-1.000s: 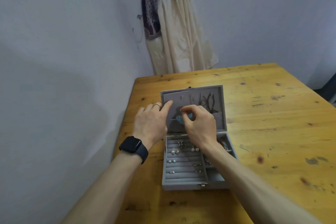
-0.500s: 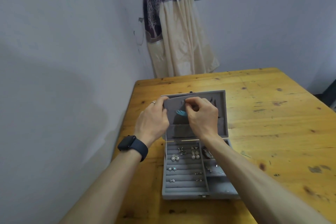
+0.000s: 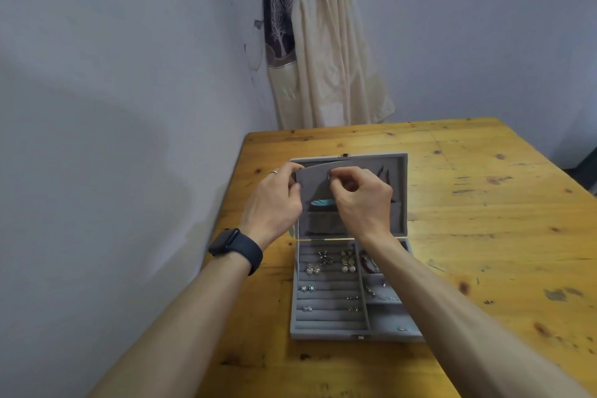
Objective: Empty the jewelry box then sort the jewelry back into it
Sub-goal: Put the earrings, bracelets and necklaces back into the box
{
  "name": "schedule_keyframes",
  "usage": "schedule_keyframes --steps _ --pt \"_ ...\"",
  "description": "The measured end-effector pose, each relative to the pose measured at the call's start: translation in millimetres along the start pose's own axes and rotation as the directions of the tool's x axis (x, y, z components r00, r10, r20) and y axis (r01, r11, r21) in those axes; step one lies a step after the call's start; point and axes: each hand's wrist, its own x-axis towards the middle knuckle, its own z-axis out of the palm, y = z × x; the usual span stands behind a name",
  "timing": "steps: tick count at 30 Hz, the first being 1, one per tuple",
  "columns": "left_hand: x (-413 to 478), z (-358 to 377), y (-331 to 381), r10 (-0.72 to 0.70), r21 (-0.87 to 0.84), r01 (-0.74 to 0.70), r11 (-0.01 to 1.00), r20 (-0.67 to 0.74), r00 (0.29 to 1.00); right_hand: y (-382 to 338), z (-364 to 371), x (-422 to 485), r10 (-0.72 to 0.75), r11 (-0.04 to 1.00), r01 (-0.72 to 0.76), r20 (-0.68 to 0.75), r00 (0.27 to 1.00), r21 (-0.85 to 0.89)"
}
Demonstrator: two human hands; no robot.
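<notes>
A grey velvet jewelry box [image 3: 323,334] stands open on the wooden table, its lid [image 3: 400,203] upright. Several earrings [image 3: 347,263] sit in the ring rows on the left, with more pieces in the right compartments. My left hand [image 3: 274,203] grips the left edge of a grey panel [image 3: 315,184] inside the lid, which bows toward me. My right hand [image 3: 361,203] pinches a small metal hook at the panel's top edge. A teal feather earring [image 3: 323,202] hangs on the panel below it. Dark feather earrings [image 3: 384,171] show behind my right hand.
The box sits near the left edge of the table [image 3: 484,203], close to the pale wall [image 3: 129,139]. A cream and purple curtain [image 3: 316,58] hangs in the corner behind. A black watch [image 3: 235,247] is on my left wrist.
Both hands have moved up the lid, from its middle to its top edge. The grey panel now bows forward and the teal feather earring hangs lower relative to my fingers.
</notes>
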Motion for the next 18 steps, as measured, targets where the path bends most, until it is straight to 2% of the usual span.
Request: schedule_keyframes --steps 8,15,18 --pt "-1 -5 4 -0.020 -0.007 0.020 1.000 0.007 1.000 -10 -2 2 0.269 0.947 -0.269 0.026 0.963 0.173" --pt "0 -6 7 -0.047 -0.042 0.047 0.998 0.009 0.999 -14 -7 2 0.294 0.948 -0.299 0.061 0.954 0.105" --pt "2 -7 8 -0.103 -0.097 0.106 0.990 0.033 0.994 -17 -8 4 0.288 0.950 -0.292 0.046 0.956 0.111"
